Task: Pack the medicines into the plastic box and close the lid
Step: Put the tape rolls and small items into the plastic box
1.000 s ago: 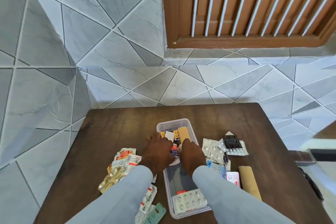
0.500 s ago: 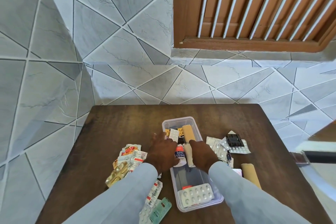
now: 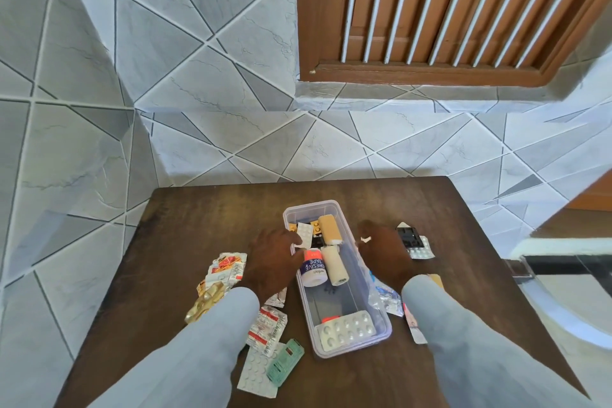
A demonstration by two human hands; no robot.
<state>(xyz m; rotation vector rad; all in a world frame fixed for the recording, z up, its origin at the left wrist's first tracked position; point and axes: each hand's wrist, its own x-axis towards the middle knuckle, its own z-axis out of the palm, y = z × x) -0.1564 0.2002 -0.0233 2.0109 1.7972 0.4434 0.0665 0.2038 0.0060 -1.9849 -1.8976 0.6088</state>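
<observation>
Medicines half fill the plastic box mid-worktop. Left hand rests loosely at its rim, holding nothing; right hand spreads empty over blister packs. Best to gather flat strips together and lay them beside the tape roll.

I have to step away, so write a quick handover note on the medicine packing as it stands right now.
Left hand: at the box's left wall, seems empty.
Right hand: outside the right wall, grip unclear.
Plastic box: open mid-table; holds tape roll, bandage rolls, a blister pack.
Left: the loose strips on the left, the packs on the right; then the lid, which is not in view.
</observation>
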